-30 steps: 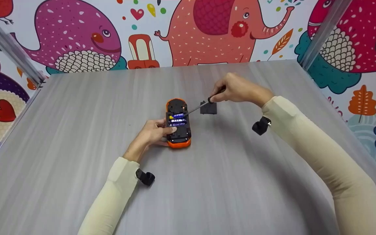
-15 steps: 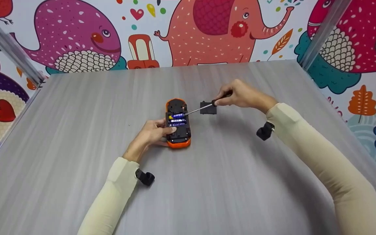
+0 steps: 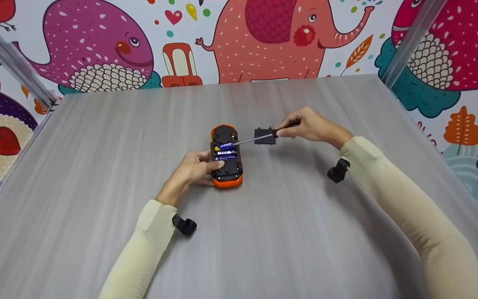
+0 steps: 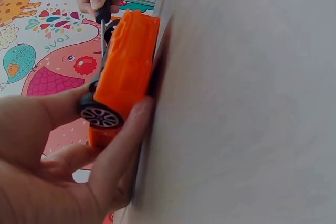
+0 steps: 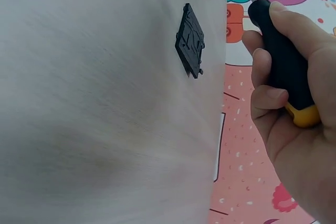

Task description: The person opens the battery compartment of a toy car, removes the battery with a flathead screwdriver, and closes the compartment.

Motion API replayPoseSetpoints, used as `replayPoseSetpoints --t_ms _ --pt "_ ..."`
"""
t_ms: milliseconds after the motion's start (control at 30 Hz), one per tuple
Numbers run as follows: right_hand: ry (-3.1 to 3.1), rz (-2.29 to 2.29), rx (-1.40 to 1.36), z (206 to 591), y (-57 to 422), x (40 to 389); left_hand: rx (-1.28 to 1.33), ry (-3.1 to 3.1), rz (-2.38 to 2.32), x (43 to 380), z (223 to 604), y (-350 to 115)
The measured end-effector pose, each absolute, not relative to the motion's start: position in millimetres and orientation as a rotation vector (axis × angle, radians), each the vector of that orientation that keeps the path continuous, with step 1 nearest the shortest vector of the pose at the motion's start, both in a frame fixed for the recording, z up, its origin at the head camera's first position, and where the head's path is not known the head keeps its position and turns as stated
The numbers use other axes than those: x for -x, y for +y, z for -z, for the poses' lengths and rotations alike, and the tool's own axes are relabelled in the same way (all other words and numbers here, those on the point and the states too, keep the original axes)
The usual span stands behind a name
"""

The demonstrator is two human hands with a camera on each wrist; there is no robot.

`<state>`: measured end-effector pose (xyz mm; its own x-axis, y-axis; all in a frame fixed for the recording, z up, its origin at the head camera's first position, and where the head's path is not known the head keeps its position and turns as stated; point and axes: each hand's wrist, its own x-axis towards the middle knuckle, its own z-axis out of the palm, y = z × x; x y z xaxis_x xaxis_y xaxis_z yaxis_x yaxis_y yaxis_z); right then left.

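An orange toy car (image 3: pixel 228 181) lies upside down, its black underside facing up. My left hand (image 3: pixel 193 168) grips its left side, thumb on the underside and other fingers along the body, as the left wrist view also shows. Several blue batteries (image 3: pixel 226 153) sit in its uncovered compartment. The farthest battery (image 3: pixel 224 146) lies slightly tilted, its right end raised. My right hand (image 3: pixel 307 124) holds a screwdriver by its dark handle (image 5: pixel 286 59) with a yellow end. The screwdriver's shaft (image 3: pixel 247 141) slants to the left, its tip at that battery's right end.
A black battery cover (image 3: pixel 264 131) lies on the grey table (image 3: pixel 288 232) right of the car, partly beneath the screwdriver's shaft in the head view. Behind the table stands a wall (image 3: pixel 230 62) printed with cartoon animals. A wrist camera (image 3: pixel 338 170) hangs from each sleeve.
My right hand has moved right and toward me, and the screwdriver lies flatter. The farthest battery's right end has risen a little. The left hand and car have stayed put.
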<state>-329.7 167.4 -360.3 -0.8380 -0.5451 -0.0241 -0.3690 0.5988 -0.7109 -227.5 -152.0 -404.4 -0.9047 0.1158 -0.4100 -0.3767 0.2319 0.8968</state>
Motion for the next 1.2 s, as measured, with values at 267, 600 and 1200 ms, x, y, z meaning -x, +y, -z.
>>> replayPoseSetpoints --t_ms 267,600,1200 --pt "2.590 1.065 0.771 353.9 165.8 328.6 0.254 2.135 -1.705 225.7 401.4 -152.3" --pt "2.598 1.059 0.765 347.1 163.9 327.1 0.269 2.112 -1.705 226.2 401.3 -151.4" --pt "2.650 0.929 0.744 305.8 156.0 309.2 0.257 2.139 -1.698 226.1 403.6 -151.2"
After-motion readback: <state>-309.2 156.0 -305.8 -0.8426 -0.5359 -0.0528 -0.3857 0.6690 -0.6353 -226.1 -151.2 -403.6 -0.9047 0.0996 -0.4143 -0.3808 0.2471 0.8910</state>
